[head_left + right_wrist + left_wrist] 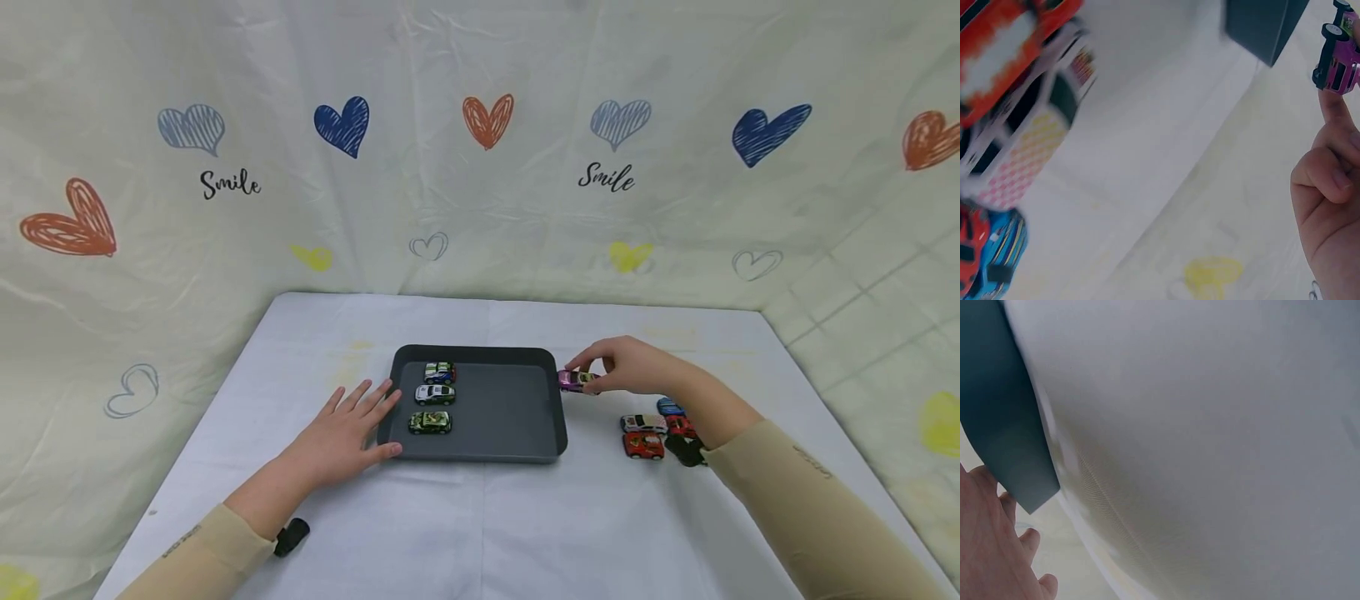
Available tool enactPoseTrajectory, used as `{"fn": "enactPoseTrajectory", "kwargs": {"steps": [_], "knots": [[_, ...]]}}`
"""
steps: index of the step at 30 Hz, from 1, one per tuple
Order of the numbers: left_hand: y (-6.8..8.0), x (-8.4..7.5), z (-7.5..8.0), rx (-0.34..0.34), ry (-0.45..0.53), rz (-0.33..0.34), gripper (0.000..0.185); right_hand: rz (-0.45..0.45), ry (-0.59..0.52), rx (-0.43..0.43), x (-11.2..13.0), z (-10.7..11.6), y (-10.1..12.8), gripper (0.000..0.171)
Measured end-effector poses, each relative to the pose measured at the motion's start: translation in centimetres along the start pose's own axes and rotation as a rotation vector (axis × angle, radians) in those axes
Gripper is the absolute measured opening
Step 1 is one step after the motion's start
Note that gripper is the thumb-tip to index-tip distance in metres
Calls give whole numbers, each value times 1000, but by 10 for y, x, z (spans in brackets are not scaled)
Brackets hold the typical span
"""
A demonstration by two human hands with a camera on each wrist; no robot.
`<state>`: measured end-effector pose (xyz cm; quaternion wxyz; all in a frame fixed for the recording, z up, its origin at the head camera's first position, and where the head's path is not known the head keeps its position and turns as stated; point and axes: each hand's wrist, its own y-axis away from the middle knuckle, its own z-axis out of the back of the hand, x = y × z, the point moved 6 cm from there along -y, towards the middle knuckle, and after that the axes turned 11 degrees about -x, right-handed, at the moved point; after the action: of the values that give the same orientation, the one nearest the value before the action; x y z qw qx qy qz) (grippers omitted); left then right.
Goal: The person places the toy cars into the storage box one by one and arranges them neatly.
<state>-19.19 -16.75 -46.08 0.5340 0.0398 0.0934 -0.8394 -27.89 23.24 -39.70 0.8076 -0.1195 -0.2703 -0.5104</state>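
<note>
My right hand [626, 364] pinches a small purple toy car [576, 381] at the right edge of a dark grey tray [510, 408]. In the right wrist view the purple toy car [1339, 65] is gripped by the fingertips, its wheels showing. Along the tray's left side stand a blue-and-white toy car [439, 372], a white one [435, 394] and a green camouflage one [430, 422], one below another. My left hand [348, 433] lies with fingers spread and straight at the tray's left rim, fingertips touching it.
Right of the tray, under my right forearm, several toy cars sit grouped: a white one [643, 423], an orange-red one [643, 445], a red one [680, 427] and a blue one [670, 407]. A patterned curtain [487, 200] rises behind the white-covered table [450, 525].
</note>
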Motion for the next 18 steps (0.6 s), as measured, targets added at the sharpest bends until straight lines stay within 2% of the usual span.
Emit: {"fn": "enactPoseTrajectory", "kwargs": {"steps": [11,18], "knots": [[0,3,-6,-33,3,-22,86,90,-84,51,42,-24,-24,36],[0,1,-2,-9,-1,-6,84,131,-81,104,60,-43,-36,36]]}}
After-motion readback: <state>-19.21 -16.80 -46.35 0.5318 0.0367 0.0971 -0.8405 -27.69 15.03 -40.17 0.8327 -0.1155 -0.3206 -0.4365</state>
